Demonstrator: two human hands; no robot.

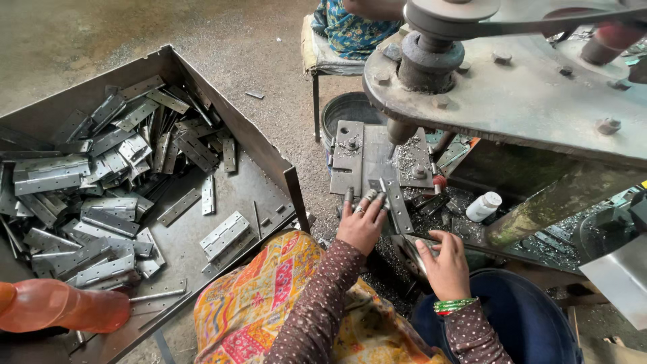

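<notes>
Steel everywhere, basically. Left hand (362,222) up on the press bed (364,158), fingers spread and fingertips (369,196) pressing down on a narrow metal strip (396,205) lying on the plate right under the ram (402,130). More pinning it flat than gripping it, hand open and splayed. Right hand (446,264) lower and to the right, fingers curled loosely over a flat metal piece (412,251) at the near edge of the bed; looks like a light hold on it, though can't tell for sure how tight. Green bangles (454,305) on that wrist, dotted brown sleeves on both arms.

Big grey machine head (532,94) with bolts hanging over the whole thing. Small white bottle (484,206) sitting just right of the bed among metal shavings. Off to the left, a big sheet-metal tray (269,152) heaped with grey hinges (101,195), a couple lying loose near the tray's front corner. Orange plastic bottle (60,307) at the bottom left edge. Up top, a stool (322,64) with someone in blue patterned fabric seated on it.
</notes>
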